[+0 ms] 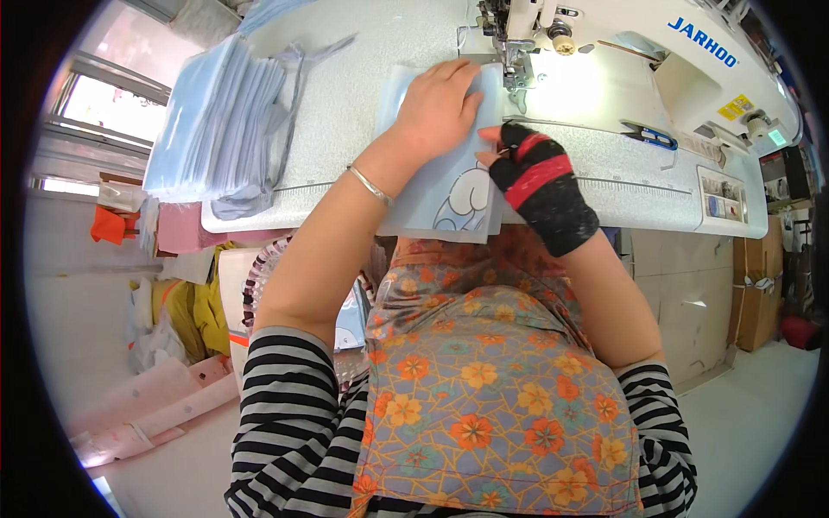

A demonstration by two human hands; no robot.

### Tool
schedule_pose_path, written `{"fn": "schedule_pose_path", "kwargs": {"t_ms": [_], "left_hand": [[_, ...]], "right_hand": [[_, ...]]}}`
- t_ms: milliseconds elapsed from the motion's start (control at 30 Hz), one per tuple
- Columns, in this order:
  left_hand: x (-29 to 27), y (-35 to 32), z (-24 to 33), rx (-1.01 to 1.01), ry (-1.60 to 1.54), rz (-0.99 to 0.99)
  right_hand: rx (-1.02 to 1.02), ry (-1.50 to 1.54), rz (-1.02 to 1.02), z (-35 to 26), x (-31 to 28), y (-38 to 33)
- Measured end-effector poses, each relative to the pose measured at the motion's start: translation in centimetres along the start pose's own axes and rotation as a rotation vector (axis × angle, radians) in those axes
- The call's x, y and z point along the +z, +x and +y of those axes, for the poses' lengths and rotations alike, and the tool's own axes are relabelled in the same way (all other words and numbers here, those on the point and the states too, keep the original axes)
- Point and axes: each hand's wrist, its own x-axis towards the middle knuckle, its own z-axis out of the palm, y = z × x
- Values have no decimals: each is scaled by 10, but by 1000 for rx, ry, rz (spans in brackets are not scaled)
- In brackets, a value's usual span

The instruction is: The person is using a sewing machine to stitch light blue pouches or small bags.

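A light blue printed panel [432,194] with a white cartoon figure lies on the sewing table. Its far right corner reaches the presser foot [516,71] of the sewing machine [596,39]. My left hand [436,108], with a bangle at the wrist, rests flat on the panel's upper part, fingers stretched toward the presser foot. At the panel's right edge is my right hand [537,181] in a black and red fingerless glove. Its bare thumb and fingertip close on that edge; what lies between them is partly hidden by the glove.
A thick stack of similar light blue panels [216,121] stands at the left of the white table [345,112]. Blue-handled thread snips [652,135] lie right of the machine's needle area, near a tray of bobbins [724,205]. A cardboard box [760,285] stands on the floor at right.
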Motion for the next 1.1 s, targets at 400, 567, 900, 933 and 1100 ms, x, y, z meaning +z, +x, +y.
{"fn": "schedule_pose_path", "kwargs": {"t_ms": [400,567,900,933,1100], "left_hand": [[5,29,-19,-169,-120,-51],[8,30,-21,-89,-74,-67],[18,28,-10,31,201,54],[18,28,-8,42,242,57],[13,25,7,151,406,255]], "right_hand": [[-271,-369,27,4,6,0],[-221,-334,-5,5,4,-1],[-223,-227,83,4,0,-7],[-223,-227,83,4,0,-7],[-253,-327,79,6,2,-4]]}}
